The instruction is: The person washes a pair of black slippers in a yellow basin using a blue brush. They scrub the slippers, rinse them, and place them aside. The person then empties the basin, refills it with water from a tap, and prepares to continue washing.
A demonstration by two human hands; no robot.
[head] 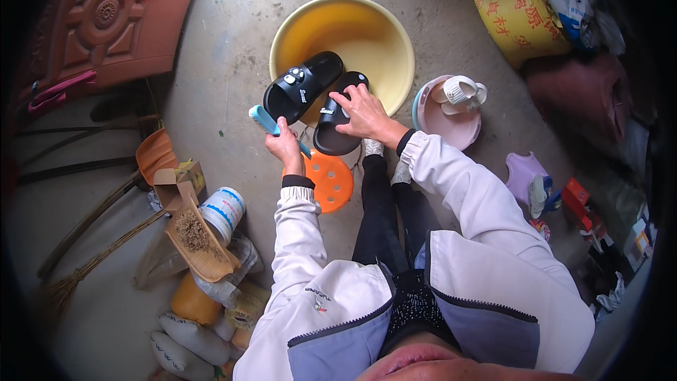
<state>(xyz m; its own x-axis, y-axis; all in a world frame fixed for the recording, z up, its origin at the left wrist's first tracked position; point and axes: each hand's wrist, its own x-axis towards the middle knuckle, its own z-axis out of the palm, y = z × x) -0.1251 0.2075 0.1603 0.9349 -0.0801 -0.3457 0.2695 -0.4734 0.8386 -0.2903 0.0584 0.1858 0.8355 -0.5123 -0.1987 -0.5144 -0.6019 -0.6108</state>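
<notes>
My left hand (285, 143) is closed around the handle of a blue scrubbing brush (264, 119), its pale bristles facing outward. With its fingers spread, my right hand (362, 114) rests on a black slide sandal (338, 135), touching its strap and edge. The other black slide sandal (322, 66), with a round decoration on the strap, lies slanted just left of it. Both sandals are at the near rim of a large yellow plastic basin (394, 26). Whether they rest on the rim is hard to tell. An orange stool (336, 188) with round holes stands below my hands.
Right of the yellow basin, a pink basin (460, 132) holds white sandals (460, 92). A yellow sack (508, 21) is at the upper right, a lilac stool (521, 169) lower right. At left are a cardboard box (172, 190), a white bucket (225, 209) and a broom (106, 254).
</notes>
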